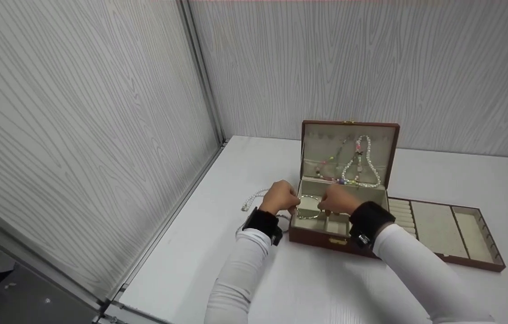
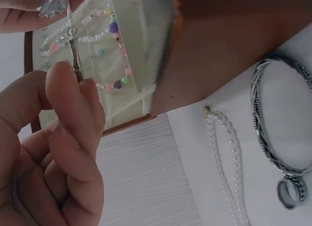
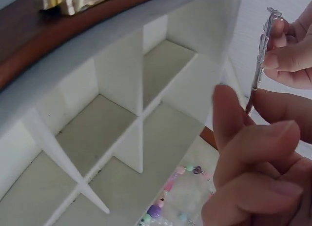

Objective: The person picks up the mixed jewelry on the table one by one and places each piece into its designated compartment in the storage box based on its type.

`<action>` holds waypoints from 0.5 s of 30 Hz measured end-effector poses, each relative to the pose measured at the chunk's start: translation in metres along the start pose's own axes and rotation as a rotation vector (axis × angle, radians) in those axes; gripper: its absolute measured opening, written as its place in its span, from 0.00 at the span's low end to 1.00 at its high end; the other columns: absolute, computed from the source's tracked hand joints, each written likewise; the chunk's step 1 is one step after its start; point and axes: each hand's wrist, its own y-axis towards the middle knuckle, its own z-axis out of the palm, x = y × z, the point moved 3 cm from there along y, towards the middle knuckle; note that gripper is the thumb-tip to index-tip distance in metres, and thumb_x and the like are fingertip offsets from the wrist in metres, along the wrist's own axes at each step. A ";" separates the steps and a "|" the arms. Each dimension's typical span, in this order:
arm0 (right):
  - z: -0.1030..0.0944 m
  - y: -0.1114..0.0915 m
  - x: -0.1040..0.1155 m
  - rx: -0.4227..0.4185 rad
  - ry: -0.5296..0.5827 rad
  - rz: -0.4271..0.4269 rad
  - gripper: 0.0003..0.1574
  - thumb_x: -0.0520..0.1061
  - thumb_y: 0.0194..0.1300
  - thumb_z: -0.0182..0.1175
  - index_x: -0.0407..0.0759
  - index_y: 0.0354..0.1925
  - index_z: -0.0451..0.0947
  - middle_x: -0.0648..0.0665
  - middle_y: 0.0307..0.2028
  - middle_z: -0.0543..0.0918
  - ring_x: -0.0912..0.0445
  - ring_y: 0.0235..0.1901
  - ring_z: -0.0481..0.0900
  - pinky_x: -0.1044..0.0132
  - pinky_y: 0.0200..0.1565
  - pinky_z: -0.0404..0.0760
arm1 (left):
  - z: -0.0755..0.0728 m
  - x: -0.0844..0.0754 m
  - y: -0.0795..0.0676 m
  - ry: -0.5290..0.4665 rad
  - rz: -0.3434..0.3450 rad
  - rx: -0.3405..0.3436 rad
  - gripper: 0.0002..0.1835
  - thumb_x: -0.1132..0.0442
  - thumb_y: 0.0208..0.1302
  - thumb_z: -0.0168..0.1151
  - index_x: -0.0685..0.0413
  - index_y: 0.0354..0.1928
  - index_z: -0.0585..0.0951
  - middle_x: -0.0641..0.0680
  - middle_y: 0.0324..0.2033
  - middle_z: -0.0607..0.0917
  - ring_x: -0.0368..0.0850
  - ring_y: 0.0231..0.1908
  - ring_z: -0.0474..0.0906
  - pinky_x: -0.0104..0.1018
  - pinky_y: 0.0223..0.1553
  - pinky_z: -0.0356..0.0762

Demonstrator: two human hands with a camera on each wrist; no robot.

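Note:
A thin silver bracelet (image 1: 309, 218) with leaf-like ornaments hangs between both hands, over the left part of an open brown jewelry box (image 1: 312, 238). My left hand (image 1: 280, 196) pinches its left side between thumb and finger. At its right side, my right hand (image 1: 337, 199) pinches it too. In the right wrist view the bracelet (image 3: 263, 45) appears edge-on, above the box's cream compartments (image 3: 97, 133). The left wrist view shows my left hand (image 2: 68, 138) beside the box's outer wall (image 2: 219, 45). My right hand's palm is partly hidden in the head view.
Pearl and coloured-bead necklaces (image 1: 373, 173) hang inside the raised lid. A removable tray (image 1: 438, 225) with ring rolls lies to the box's right. On the table left of the box are a pearl strand (image 2: 234, 153), a twisted silver bangle (image 2: 261, 123) and a silver ring (image 2: 287, 192).

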 end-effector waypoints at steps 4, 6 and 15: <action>0.004 -0.001 -0.006 -0.007 -0.065 -0.029 0.09 0.33 0.44 0.54 0.27 0.15 0.78 0.42 0.09 0.77 0.65 0.08 0.61 0.74 0.15 0.59 | 0.014 -0.006 -0.003 0.119 -0.042 -0.041 0.12 0.61 0.47 0.61 0.47 0.10 0.74 0.43 0.10 0.74 0.38 0.16 0.72 0.31 0.16 0.62; 0.007 -0.003 -0.008 -0.011 -0.119 -0.034 0.09 0.32 0.42 0.54 0.32 0.10 0.74 0.47 0.06 0.72 0.64 0.08 0.60 0.74 0.15 0.58 | 0.021 -0.010 -0.006 0.205 -0.053 -0.067 0.15 0.58 0.46 0.63 0.46 0.10 0.69 0.44 0.14 0.78 0.40 0.19 0.73 0.33 0.18 0.65; 0.021 -0.015 -0.006 0.001 -0.314 -0.001 0.22 0.33 0.46 0.53 0.51 0.09 0.56 0.55 0.10 0.60 0.60 0.13 0.57 0.71 0.16 0.55 | 0.043 -0.029 -0.023 0.571 -0.021 -0.226 0.08 0.58 0.54 0.60 0.50 0.35 0.84 0.49 0.35 0.84 0.45 0.38 0.81 0.42 0.37 0.74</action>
